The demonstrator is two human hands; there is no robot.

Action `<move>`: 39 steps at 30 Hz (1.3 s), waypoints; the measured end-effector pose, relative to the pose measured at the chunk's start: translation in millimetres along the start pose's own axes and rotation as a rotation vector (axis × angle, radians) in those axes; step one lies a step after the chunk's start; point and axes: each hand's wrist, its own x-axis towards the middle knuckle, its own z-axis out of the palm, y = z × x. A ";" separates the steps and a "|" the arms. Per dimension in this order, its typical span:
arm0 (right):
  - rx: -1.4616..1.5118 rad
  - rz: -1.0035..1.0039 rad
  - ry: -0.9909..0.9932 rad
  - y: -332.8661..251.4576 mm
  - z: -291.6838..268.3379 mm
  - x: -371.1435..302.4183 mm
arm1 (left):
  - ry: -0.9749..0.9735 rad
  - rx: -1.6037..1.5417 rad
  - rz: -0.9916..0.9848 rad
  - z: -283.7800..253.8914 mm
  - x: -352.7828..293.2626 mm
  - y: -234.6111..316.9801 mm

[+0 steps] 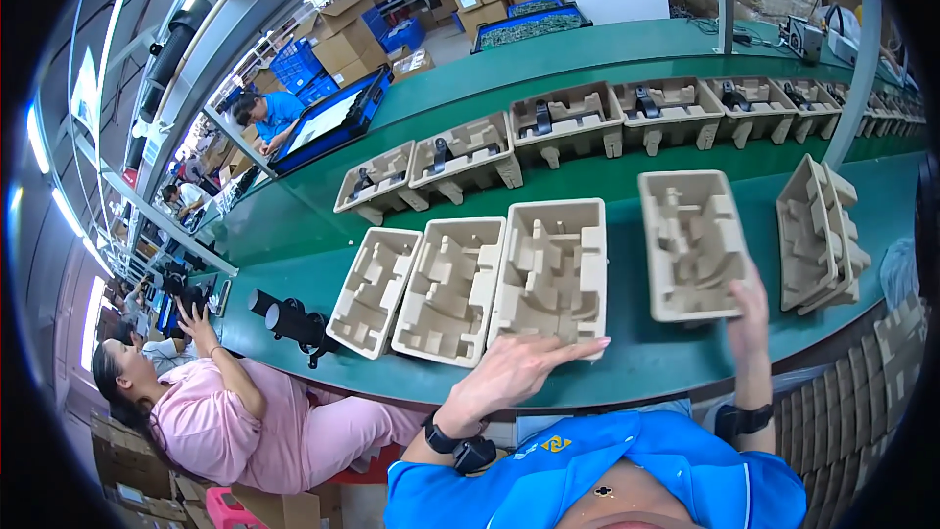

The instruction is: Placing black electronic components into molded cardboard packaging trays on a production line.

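My right hand [750,313] grips the near right corner of a beige moulded pulp tray [685,306], which is slightly blurred and held with its hollows facing up. My left hand [514,370] rests at the near edge of another pulp tray [557,208], its index finger stretched along the rim and nothing seen in its grasp. To the left, two more pulp trays lie side by side, a middle tray [460,227] and a leftmost tray [390,238]. On the right stands a small stack of nested trays [813,245], tipped on their sides.
Along the green bench [294,255], a farther row of trays [568,142] holds black parts. Black cylindrical devices [289,321] stand at the left, near a seated person in pink [245,421]. A metal post [857,78] rises at the right, and piled brown trays [842,421] sit below the bench.
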 end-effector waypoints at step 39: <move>-0.843 -0.409 0.662 -168.7 -123.4 42.2 | 0.564 -1.061 -0.135 47.7 282.8 116.2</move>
